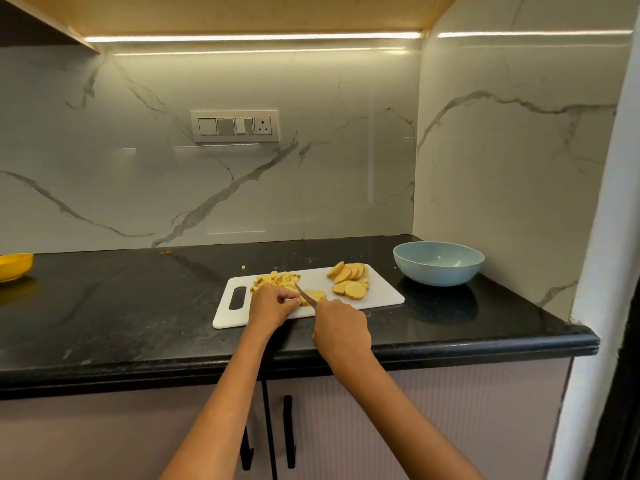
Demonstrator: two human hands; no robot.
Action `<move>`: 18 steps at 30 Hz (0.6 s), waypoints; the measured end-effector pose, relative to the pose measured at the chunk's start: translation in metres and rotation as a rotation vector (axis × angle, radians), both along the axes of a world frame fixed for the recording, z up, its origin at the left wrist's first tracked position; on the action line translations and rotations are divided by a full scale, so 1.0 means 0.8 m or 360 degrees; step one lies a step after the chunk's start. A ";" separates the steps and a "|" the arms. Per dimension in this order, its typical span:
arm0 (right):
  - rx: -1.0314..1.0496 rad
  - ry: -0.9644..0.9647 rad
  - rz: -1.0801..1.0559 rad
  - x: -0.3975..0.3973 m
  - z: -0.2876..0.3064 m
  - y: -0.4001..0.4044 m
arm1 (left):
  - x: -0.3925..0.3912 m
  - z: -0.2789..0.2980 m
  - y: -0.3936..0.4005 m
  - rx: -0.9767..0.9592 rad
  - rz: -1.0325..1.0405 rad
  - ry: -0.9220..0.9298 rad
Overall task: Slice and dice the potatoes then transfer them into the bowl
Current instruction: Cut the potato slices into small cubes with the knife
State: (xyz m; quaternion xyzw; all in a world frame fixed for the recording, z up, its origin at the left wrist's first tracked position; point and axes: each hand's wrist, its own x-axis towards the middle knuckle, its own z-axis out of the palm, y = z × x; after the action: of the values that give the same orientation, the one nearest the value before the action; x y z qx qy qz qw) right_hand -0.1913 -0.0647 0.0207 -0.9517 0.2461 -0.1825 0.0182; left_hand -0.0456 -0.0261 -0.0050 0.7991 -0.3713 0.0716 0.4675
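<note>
Head view: right hand (341, 329) fingers clenched around knife (304, 295); left hand (272, 304) fingers pinch potato slices (313, 296) steady beside blade for dicing; bowl (438, 263) waits right.

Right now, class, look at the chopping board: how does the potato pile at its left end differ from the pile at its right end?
The left pile is cut into small cubes; the right pile is still round slices. The left pile is a loose heap; the right pile's slices overlap in a leaning row. The left pile lies beside the left hand and the knife; the right pile lies nearer the blue bowl. Both are yellow potato on the white board.
</note>
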 end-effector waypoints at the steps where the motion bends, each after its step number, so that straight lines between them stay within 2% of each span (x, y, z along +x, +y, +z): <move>1: -0.0022 0.0011 0.0008 0.001 0.000 0.003 | 0.000 0.000 0.000 0.0005 -0.0003 -0.0007; 7: -0.0046 0.0026 0.0057 0.020 0.010 0.008 | 0.000 0.005 0.001 0.0101 0.0007 -0.0060; 18: -0.0213 0.0073 0.0049 0.014 -0.002 0.002 | -0.002 0.003 0.001 0.0081 0.0016 -0.0069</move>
State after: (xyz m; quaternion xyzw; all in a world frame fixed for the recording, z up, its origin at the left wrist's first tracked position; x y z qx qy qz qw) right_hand -0.1801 -0.0634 0.0191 -0.9584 0.2191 -0.1764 -0.0482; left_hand -0.0474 -0.0252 -0.0030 0.8109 -0.3790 0.0817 0.4385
